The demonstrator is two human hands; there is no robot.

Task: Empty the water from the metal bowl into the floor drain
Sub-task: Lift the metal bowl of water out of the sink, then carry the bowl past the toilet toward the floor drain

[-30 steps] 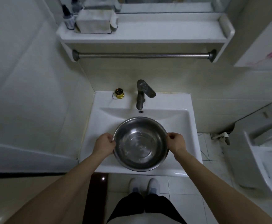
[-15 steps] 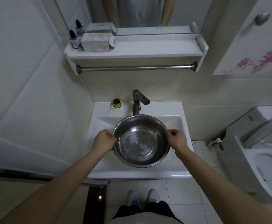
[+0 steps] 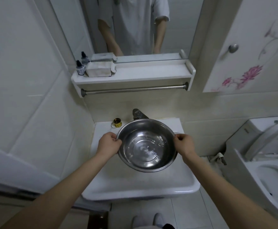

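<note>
While gripped at opposite rims, the metal bowl [image 3: 147, 145] is held above the white sink [image 3: 140, 184], with a shallow layer of water visible inside. The left hand [image 3: 108, 144] grasps the left rim; the right hand [image 3: 183, 144] grasps the right rim. Behind the bowl, the faucet [image 3: 138, 114] is partly hidden, with a small gold cup [image 3: 117, 123] beside it. Higher up, a shelf [image 3: 135, 75] carries two dropper bottles [image 3: 80, 67] and a tissue pack [image 3: 100, 68] over a towel bar [image 3: 135, 89]. A toilet [image 3: 267, 162] stands at right. No legible writing.
</note>
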